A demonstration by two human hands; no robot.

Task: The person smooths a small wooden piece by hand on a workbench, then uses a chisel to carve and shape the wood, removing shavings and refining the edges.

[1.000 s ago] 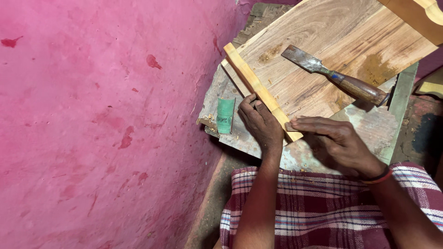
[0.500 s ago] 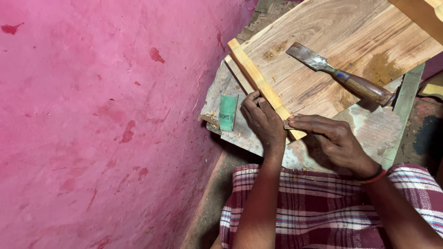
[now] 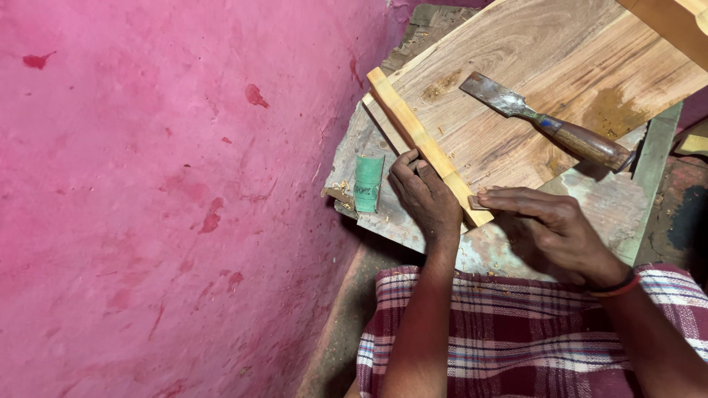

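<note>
Left hand (image 3: 424, 195) presses its fingers closed against the near part of the pale wood strip (image 3: 424, 140); right hand (image 3: 549, 225) lies flat, fingers extended, its fingertips touching the strip's near end. Since a second ago the strip has barely shifted and both hands stay on it, so it is being steadied in place. The strip lies diagonally along the board's (image 3: 546, 81) left edge. A chisel (image 3: 549, 125) rests untouched farther up the board; a green piece (image 3: 368, 183) sits at the worktop's (image 3: 590, 199) left edge.
</note>
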